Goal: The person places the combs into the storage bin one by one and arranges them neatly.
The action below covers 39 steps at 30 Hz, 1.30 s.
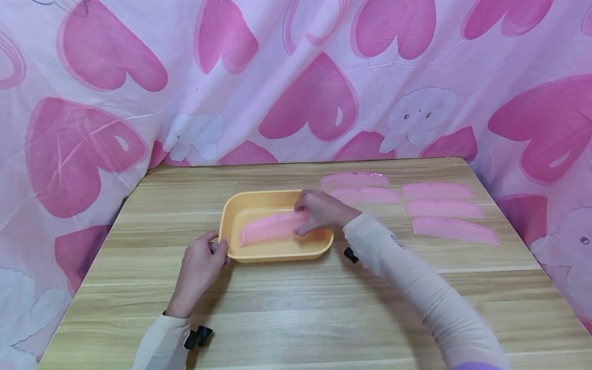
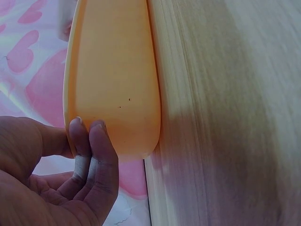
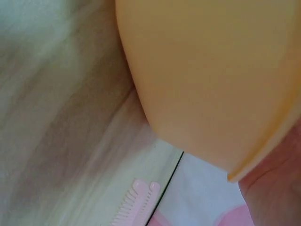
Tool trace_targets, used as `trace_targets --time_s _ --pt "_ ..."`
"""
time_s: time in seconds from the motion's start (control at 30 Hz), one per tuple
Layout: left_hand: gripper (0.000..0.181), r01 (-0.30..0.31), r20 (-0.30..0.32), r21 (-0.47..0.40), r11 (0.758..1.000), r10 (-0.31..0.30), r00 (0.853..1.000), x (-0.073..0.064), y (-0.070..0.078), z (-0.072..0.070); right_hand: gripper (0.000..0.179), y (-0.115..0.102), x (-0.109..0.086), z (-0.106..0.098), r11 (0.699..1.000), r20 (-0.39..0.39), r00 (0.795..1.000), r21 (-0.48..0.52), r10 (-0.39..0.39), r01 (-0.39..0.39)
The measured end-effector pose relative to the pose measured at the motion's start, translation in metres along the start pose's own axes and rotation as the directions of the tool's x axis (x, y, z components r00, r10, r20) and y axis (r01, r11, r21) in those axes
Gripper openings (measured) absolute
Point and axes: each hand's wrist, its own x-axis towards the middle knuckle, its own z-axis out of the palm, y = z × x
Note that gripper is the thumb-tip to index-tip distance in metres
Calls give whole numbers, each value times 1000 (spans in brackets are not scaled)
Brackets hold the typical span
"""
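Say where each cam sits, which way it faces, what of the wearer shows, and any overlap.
Head: on the head, facing forward and down at the table, tray and pink combs; left hand, right hand and sleeves show.
Left wrist: on that wrist, facing the tray's outer wall; the left hand's fingers pinch its rim.
Right wrist: on that wrist, facing the tray's outer wall; part of the right hand shows at the right edge.
Shared: head and right wrist both show tray, table, combs and patterned cloth.
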Motion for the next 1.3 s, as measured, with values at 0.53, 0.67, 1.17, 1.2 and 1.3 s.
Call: trace_targets --time_s 0.53,0.67,1.17,1.2,1.3 --pt "43 13 7 3 1000 -13 1000 0 1 0 44 -3 3 9 978 64 998 -209 1 13" --pt "43 10 3 5 1000 -10 1000 0 0 0 39 -4 5 9 974 67 998 -225 -16 31" --pt "42 5 -1 0 1000 -5 1000 -1 0 0 37 -8 7 14 977 64 998 -213 15 -1" --pt "42 3 -2 1 1000 -3 1000 -1 0 0 37 -8 7 13 977 64 998 -211 16 -2" --pt "42 -2 -3 1 1000 2 1000 0 -1 0 37 -10 6 13 979 71 997 -205 19 -4"
